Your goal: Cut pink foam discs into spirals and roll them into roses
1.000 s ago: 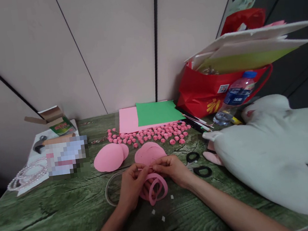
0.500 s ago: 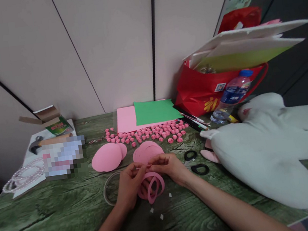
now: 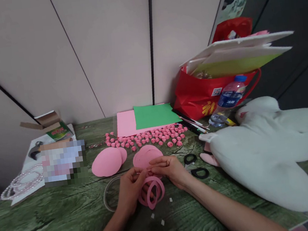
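Both hands meet near the middle of the table, fingertips almost touching. A curling pink paper strip hangs in loops below the fingers. My left hand pinches it, and from the other side my right hand pinches it too. The exact bit between the fingertips is too small to make out. Just beyond lie pink paper ovals, with another pile of pink ovals to the left. A roll of tape lies flat by my left hand, partly hidden. Black-handled scissors rest right of my right hand.
Many small pink paper roses spread before a green sheet. A white plush toy fills the right side, near a water bottle and red bag. Bead strings and an opened box lie left.
The whole view has shifted slightly, so things sit a little lower. Both hands stay together on the pink paper strip, with only small finger movements.
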